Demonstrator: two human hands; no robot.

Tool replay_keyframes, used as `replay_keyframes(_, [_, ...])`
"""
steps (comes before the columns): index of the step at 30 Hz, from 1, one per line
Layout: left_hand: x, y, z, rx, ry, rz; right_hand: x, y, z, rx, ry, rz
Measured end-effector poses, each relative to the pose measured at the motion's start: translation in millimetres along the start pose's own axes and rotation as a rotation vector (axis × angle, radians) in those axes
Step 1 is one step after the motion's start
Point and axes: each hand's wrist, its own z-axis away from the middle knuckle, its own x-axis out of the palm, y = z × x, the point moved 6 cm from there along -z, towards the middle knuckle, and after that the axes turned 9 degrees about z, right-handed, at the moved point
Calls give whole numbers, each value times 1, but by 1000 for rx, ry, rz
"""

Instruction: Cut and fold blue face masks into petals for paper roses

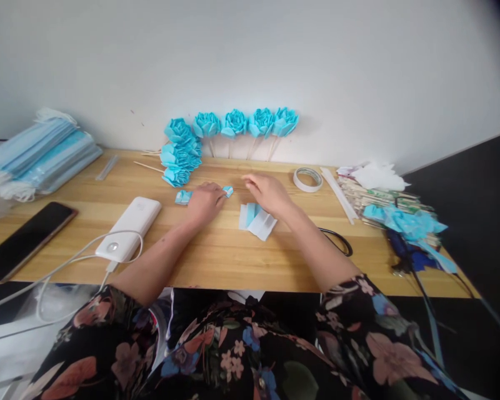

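My left hand [206, 204] rests low on the table, its fingers closed around a small folded light-blue piece [228, 191] that shows at the fingertips. Another bit of blue folded material [184, 197] sticks out on the wrist side; I cannot tell whether the two are joined. To the right, my right hand [269, 193] hovers just above the table with bent, slightly parted fingers and nothing visible in them. Below it lie cut blue and white sheets [258, 220]. Behind both hands, several blue rosettes on sticks [235, 123] lean against the wall, with others heaped at the left [179, 153].
Left on the table are packed face masks [45, 155], a black phone [27, 239] and a white power bank [129, 228] with a cable. At the right are a tape roll [308, 180], white glue sticks [339, 195], a black loop [337, 242] and heaped stick packets [370, 194].
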Motion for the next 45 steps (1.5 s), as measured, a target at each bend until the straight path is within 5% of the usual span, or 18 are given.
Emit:
replay_keyframes(7, [8,1,-1,-23,-31,-100,43,-3,-50,10,-186,55])
replay_keyframes(14, [2,8,0,-2,-34,-105,52,-4,-56,60,-151,-22])
replay_keyframes(18, [-19,3,1,-60,169,100,46,-1,-49,41,-115,-116])
replay_keyframes(22, [-35,-3,4,-140,356,246,29,0,-31,39,1,-465])
replay_keyframes(34, [-25,29,2,-88,72,701,-2,-2,17,77,79,-728])
replay_keyframes(45, [-13,28,7,-263,77,1122,9,3,39,286,119,-1189])
